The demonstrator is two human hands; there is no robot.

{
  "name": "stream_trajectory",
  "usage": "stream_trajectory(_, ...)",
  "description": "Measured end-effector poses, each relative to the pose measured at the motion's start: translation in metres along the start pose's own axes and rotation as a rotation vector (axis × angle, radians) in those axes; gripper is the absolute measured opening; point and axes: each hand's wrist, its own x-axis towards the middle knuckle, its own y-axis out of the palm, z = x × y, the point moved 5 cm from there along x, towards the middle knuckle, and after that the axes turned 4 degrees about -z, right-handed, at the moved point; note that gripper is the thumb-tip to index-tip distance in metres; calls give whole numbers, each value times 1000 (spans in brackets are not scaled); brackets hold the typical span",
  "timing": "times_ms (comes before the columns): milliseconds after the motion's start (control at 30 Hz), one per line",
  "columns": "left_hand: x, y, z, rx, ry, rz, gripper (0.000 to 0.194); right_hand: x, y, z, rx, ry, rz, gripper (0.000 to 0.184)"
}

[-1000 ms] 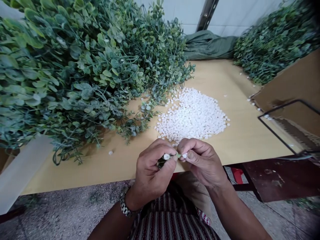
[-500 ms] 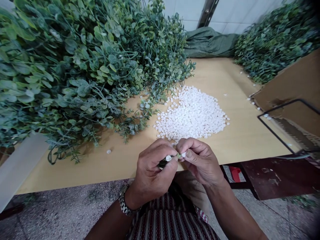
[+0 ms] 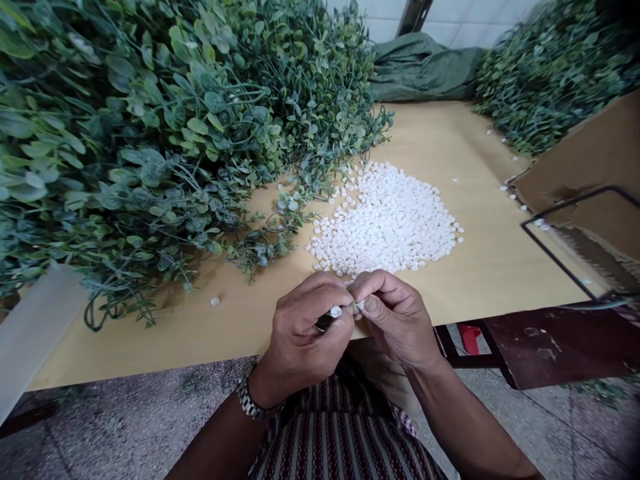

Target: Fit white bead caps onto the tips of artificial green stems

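Close together above the near edge of the desk (image 3: 500,280), both hands are nearly closed in fine pinches, thumb against forefinger. The left hand (image 3: 307,333) curls around a slim green sprig (image 3: 354,307), most of it hidden in the fist; a white bud-like tip (image 3: 335,311) shows in the gap between thumb and forefinger. The right hand (image 3: 397,320) pinches a small white piece (image 3: 361,305) right at the sprig's end, thumb and forefinger almost meeting over it; whether the piece is seated on the stem cannot be told. Just beyond the fingertips spreads a heap of small white pieces (image 3: 387,223), rounded, matt and pebble-like, dense in the middle and looser at its edges. One stray white piece (image 3: 215,301) lies apart to the left. The desk's surface is smooth, tan and faintly creased. To the left rises a bushy mass of foliage (image 3: 200,153), its plastic-looking leaves oval, some with a pale, dusty bloom, on wiry stems. At the right, torn brown cardboard (image 3: 595,173) shows a ragged edge behind a thin black wire frame (image 3: 555,257). Soft, rumpled green cloth (image 3: 425,70) lies along the back.
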Motion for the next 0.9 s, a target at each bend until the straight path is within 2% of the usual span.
stream_trajectory(233,-1,0,3,-5,6,-20,20,0,1,-3,44,-31,1,3)
stream_trajectory(467,1,0,3,-26,-32,-32,18,4,3,1,-41,-68,-16,9)
stream_trajectory(567,2,-5,6,-112,-87,-65,17,2,3,13,-140,-169,-49,13)
stream_trajectory(700,2,-23,13,-329,-182,-250,6,-1,-7,35,-252,-388,-184,17)
stream_trajectory(800,2,-28,12,-536,-222,-282,9,2,-2,37,-397,-330,-111,16)
stream_trajectory(900,2,-26,6,-722,-227,-246,10,6,11,31,-402,-169,49,35)
